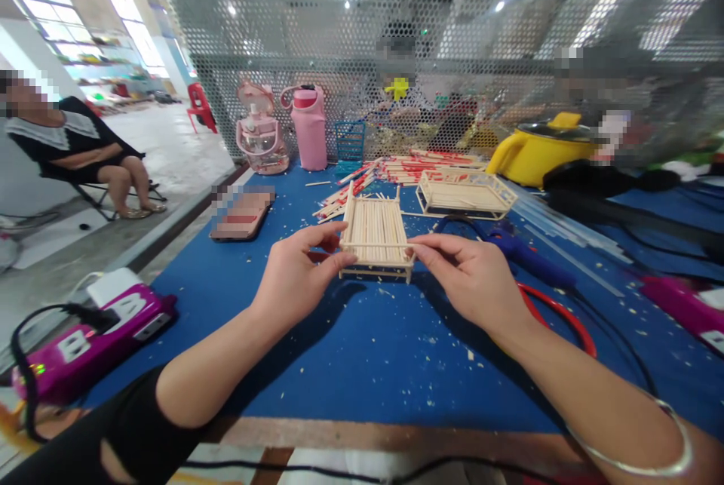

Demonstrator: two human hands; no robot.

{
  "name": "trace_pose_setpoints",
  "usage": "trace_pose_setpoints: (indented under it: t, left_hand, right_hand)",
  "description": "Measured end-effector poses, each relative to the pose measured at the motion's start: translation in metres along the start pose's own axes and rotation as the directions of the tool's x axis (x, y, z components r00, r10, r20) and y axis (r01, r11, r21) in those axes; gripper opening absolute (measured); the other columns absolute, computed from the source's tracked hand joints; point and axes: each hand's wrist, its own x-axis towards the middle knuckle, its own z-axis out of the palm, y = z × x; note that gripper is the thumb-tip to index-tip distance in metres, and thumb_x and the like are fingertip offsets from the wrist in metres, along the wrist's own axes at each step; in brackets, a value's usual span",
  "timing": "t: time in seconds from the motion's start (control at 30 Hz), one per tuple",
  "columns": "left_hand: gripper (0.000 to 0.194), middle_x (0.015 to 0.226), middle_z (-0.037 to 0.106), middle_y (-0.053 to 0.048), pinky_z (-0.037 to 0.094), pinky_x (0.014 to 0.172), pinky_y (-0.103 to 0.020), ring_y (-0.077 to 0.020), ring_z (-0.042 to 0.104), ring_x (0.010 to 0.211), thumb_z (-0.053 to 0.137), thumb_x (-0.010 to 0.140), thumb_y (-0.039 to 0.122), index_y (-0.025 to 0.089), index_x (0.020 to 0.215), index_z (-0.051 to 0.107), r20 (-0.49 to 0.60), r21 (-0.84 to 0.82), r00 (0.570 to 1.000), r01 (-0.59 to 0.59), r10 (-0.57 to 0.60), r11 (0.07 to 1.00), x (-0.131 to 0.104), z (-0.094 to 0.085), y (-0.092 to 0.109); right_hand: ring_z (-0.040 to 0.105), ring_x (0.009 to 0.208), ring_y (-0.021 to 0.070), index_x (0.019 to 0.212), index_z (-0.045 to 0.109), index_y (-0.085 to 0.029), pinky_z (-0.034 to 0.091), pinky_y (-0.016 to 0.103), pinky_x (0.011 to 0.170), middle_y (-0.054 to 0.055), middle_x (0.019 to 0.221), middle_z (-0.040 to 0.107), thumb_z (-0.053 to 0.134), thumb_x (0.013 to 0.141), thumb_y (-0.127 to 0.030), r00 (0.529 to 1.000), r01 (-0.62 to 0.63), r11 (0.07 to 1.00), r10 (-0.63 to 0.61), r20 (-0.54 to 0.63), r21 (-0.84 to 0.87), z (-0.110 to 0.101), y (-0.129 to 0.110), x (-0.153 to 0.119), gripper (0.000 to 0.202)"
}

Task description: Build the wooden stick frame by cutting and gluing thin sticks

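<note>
A small model bed of pale wooden sticks point(376, 225) stands in the middle of the blue tabletop, its slats running away from me and two posts rising at its far end. My left hand point(297, 266) pinches its near left corner between thumb and fingers. At the near right corner, my right hand point(469, 270) pinches the end of a thin crosswise stick point(376, 247) lying over the slats. Whether that stick is fixed to the frame, I cannot tell. Behind to the right sits a second stick frame point(467, 197), shaped like a low tray.
Red-tipped sticks point(418, 168) are heaped at the back. A blue glue gun point(529, 259) and clear glue sticks point(571, 232) lie right, below a yellow pot point(543, 153). Left are a phone point(243, 215) and a purple power strip point(96, 334). Pink bottles point(309, 127) stand by the mesh.
</note>
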Motion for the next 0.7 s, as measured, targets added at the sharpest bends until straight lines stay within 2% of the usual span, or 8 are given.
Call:
trace_pose_setpoints:
  t: [0.1,0.23,0.43,0.57,0.7]
  left_hand:
    - [0.029,0.089,0.075,-0.003,0.054,0.074,-0.03,-0.0161,0.067,0.075,0.069,0.078,0.036,0.021,0.101,0.073,-0.008,0.001,0.999,0.042,-0.042,0.999,-0.0006,-0.0003,0.0024]
    - [0.017,0.091,0.077,-0.003,0.053,0.079,-0.028,-0.0174,0.069,0.083,0.066,0.08,0.031,0.022,0.09,0.076,-0.023,0.055,1.0,0.018,-0.016,0.998,0.0005,-0.0011,0.005]
    - [0.016,0.091,0.077,-0.002,0.053,0.079,-0.029,-0.0182,0.07,0.083,0.066,0.08,0.03,0.022,0.09,0.077,-0.021,0.084,0.999,0.026,-0.024,0.996,0.0017,-0.0016,0.0059]
    - [0.017,0.092,0.077,-0.003,0.053,0.08,-0.03,-0.0192,0.07,0.084,0.066,0.08,0.031,0.022,0.09,0.076,-0.019,0.093,0.999,0.031,-0.029,0.995,0.0009,-0.0026,0.0064]
    - [0.017,0.09,0.077,-0.003,0.054,0.079,-0.033,-0.0201,0.07,0.083,0.066,0.08,0.032,0.023,0.089,0.076,-0.026,0.107,1.0,0.016,-0.013,0.994,0.0008,-0.0026,0.0054]
  right_hand:
    - [0.071,0.073,0.018,0.089,0.076,-0.021,0.056,0.028,0.069,0.002,0.083,0.077,0.059,0.084,-0.029,1.0,0.01,1.0,-0.01,-0.005,-0.02,-0.0004,-0.0009,-0.0007,0.019]
    - [0.072,0.08,0.0185,0.091,0.076,-0.02,0.056,0.027,0.075,0.002,0.088,0.077,0.059,0.084,-0.027,1.0,0.027,1.0,-0.027,0.004,-0.015,-0.0008,-0.0017,-0.0003,0.019]
    - [0.071,0.081,0.0186,0.094,0.074,-0.018,0.056,0.029,0.077,0.004,0.09,0.076,0.061,0.08,-0.022,0.999,0.03,0.999,-0.032,0.042,0.042,-0.0012,0.0015,-0.0023,0.02]
    - [0.071,0.077,0.0173,0.107,0.067,-0.015,0.057,0.028,0.075,0.004,0.086,0.076,0.06,0.075,-0.014,1.0,-0.017,0.988,0.013,0.029,0.154,0.0014,0.0033,-0.0033,0.033]
    - [0.071,0.073,0.0174,0.093,0.069,-0.016,0.057,0.028,0.071,0.005,0.083,0.075,0.061,0.077,-0.018,0.999,-0.037,0.986,0.033,0.022,0.161,0.0018,0.0009,-0.0024,0.018]
